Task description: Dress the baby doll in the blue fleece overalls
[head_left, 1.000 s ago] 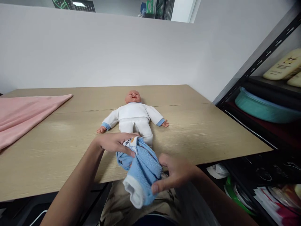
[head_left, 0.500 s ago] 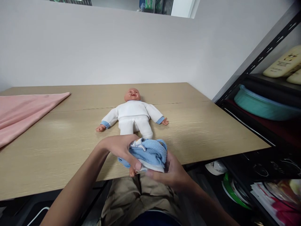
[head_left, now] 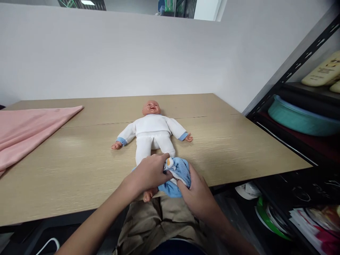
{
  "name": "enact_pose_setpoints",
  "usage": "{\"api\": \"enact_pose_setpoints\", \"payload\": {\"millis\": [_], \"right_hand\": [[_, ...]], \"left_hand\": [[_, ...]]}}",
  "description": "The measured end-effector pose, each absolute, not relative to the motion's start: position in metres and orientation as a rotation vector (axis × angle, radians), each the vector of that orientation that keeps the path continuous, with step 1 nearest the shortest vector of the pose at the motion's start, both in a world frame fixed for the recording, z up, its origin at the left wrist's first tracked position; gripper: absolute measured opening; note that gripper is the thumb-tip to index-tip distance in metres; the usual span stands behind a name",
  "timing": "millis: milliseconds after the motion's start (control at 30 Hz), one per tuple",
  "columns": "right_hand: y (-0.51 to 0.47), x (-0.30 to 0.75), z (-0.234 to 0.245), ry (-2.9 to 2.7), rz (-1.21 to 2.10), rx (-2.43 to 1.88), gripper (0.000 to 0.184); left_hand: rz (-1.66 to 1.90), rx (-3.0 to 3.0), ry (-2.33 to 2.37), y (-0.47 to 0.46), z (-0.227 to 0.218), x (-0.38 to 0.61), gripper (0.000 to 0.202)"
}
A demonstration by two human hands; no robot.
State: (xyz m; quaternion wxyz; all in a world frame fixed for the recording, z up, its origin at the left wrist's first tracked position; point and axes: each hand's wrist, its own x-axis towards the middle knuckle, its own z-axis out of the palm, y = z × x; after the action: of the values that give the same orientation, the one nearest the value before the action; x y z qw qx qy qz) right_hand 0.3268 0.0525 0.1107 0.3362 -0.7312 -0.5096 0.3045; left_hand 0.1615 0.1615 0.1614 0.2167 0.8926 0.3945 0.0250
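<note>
A baby doll [head_left: 152,132] in a white suit with blue cuffs lies on its back on the wooden table [head_left: 79,159], head toward the wall and feet at the near edge. My left hand [head_left: 150,172] and my right hand [head_left: 195,193] both grip a bunched light-blue garment [head_left: 177,174] held right at the doll's feet. One bare doll foot [head_left: 147,195] pokes out below my left hand. The garment hides the other foot.
A pink cloth [head_left: 26,131] lies on the table's far left. A black metal shelf rack [head_left: 300,71] stands at the right with a teal basin [head_left: 297,120] and cream packs [head_left: 322,72]; lower down are magazines [head_left: 313,219]. A white wall stands behind the table.
Both hands have moved forward and closer together, bunching the blue garment tighter and bringing it from over my lap up to the doll's feet.
</note>
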Motion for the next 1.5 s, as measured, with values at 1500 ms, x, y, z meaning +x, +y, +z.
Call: {"api": "enact_pose_setpoints", "payload": {"millis": [1500], "right_hand": [[0.102,0.374,0.068,-1.341,1.030,-1.208,0.031]], "left_hand": [[0.406,2.035,0.785,0.176,0.156,0.124,0.025]]}}
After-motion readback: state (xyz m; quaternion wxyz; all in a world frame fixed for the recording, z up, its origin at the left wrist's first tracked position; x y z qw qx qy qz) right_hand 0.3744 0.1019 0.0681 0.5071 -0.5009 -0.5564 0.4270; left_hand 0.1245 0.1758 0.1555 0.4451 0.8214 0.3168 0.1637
